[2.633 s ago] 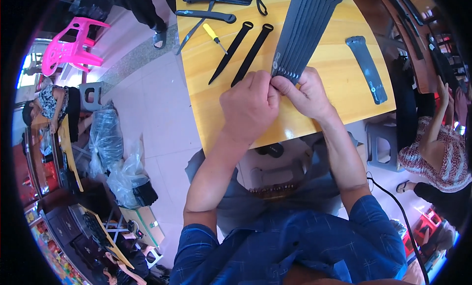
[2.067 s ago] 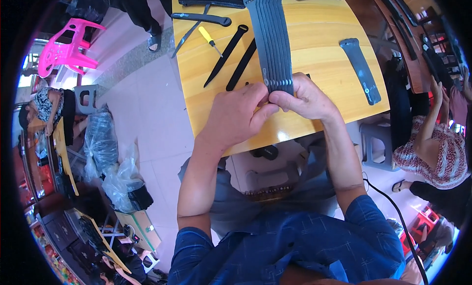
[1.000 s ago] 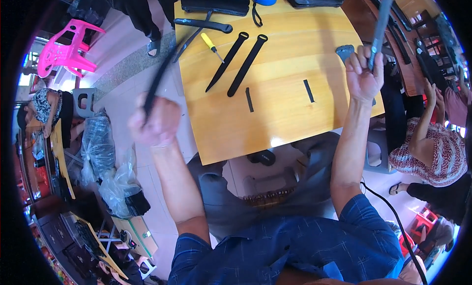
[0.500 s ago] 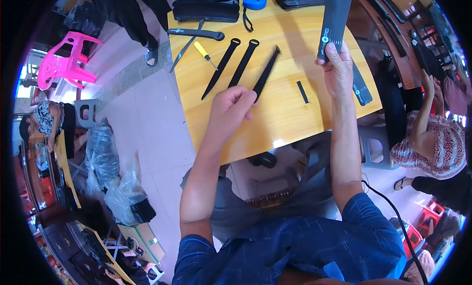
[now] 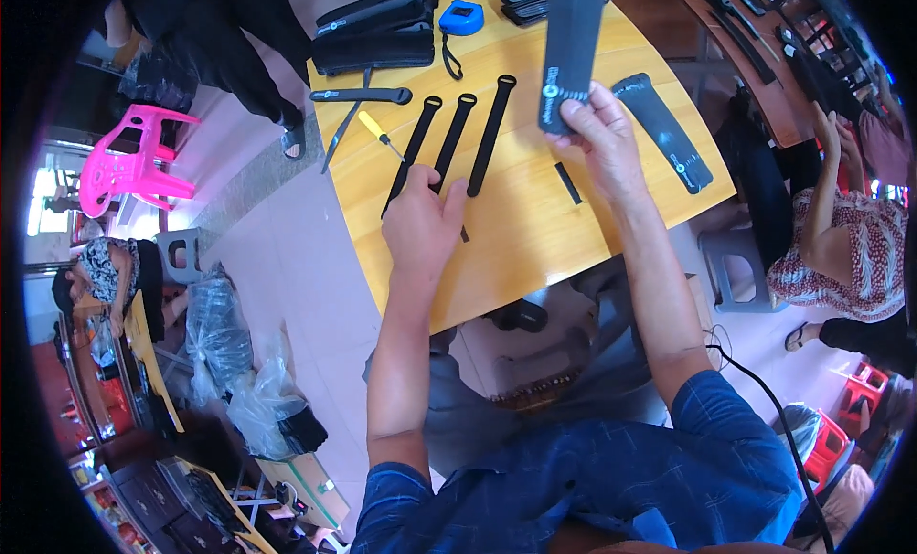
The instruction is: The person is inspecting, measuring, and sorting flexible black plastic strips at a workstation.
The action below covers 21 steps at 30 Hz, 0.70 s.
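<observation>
My right hand [image 5: 604, 143] grips the lower end of a long, flat black sleeve [image 5: 570, 48] with a pale printed mark, thumb on top, raised over the table. My left hand [image 5: 423, 220] is low over the near ends of two black looped straps, thumb and forefinger apart; its other fingers are partly hidden. The left strap [image 5: 417, 138] and the middle strap [image 5: 454, 143] run under or beside that hand. A third strap [image 5: 491, 134] lies just to their right. A short black strip [image 5: 568, 183] lies between my hands. Another flat sleeve [image 5: 662, 134] lies at the right.
On the yellow wooden table [image 5: 516, 258] are a yellow-handled screwdriver [image 5: 380, 134], a blue tape measure [image 5: 462, 18], black pouches [image 5: 374, 38] and a stack of black sleeves [image 5: 521, 2]. A pink plastic chair [image 5: 138, 158] stands left. Other people are around.
My left hand has set the third strap down beside the others and shifted left over them. My right hand has moved left in the picture with the sleeve; the whole view has shifted slightly.
</observation>
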Tool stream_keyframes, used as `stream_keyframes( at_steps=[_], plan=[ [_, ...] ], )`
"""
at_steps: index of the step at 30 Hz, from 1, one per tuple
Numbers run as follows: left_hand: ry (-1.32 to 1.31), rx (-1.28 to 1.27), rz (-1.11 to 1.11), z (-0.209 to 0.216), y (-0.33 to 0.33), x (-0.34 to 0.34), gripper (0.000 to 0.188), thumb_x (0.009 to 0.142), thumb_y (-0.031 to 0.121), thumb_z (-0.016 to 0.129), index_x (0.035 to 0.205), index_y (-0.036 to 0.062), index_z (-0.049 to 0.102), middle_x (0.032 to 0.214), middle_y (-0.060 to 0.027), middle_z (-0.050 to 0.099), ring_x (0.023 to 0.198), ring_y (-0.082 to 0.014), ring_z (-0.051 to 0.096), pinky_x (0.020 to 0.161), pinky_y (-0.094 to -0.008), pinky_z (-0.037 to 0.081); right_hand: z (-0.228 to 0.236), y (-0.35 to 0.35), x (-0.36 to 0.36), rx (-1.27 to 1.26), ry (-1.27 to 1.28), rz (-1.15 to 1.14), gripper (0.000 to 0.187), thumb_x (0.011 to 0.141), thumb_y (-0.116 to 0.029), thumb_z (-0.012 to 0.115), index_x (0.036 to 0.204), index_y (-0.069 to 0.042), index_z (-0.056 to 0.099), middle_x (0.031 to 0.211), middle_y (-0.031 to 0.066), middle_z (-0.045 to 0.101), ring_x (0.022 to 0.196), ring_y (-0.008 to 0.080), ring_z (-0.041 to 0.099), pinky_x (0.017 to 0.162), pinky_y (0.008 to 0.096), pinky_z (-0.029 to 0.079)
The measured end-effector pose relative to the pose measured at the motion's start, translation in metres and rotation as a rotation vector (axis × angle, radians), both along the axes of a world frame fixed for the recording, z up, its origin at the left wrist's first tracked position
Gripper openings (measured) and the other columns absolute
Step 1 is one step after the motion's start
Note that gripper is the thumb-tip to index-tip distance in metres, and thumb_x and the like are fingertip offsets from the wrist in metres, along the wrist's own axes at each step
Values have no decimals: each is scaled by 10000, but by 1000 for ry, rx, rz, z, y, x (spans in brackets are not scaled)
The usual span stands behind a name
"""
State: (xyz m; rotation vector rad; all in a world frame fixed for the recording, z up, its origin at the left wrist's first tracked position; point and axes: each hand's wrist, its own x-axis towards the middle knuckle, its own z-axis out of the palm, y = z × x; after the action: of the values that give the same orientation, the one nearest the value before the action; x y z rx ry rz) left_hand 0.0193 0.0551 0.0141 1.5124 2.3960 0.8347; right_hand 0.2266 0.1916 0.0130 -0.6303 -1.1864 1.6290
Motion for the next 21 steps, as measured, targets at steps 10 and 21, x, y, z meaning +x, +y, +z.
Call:
stream_keyframes(
  at_steps=[10,21],
  plan=[
    [-1,506,-238,14,-10,29,211,815,41,788,999,44,685,791,-58,681,537,-134,616,506,-261,493,-5,-49,-42,-88,-87,272,325,1014,-122,634,1326,-69,558,1047,5,707,925,63,680,717,211,554],
    [-69,377,-170,7,-13,14,223,807,99,774,1012,49,701,799,-62,716,570,-177,679,538,-306,530,-15,-58,-57,-15,-153,272,259,951,23,648,1208,-4,631,936,-14,690,793,15,622,685,186,524]
  ],
)
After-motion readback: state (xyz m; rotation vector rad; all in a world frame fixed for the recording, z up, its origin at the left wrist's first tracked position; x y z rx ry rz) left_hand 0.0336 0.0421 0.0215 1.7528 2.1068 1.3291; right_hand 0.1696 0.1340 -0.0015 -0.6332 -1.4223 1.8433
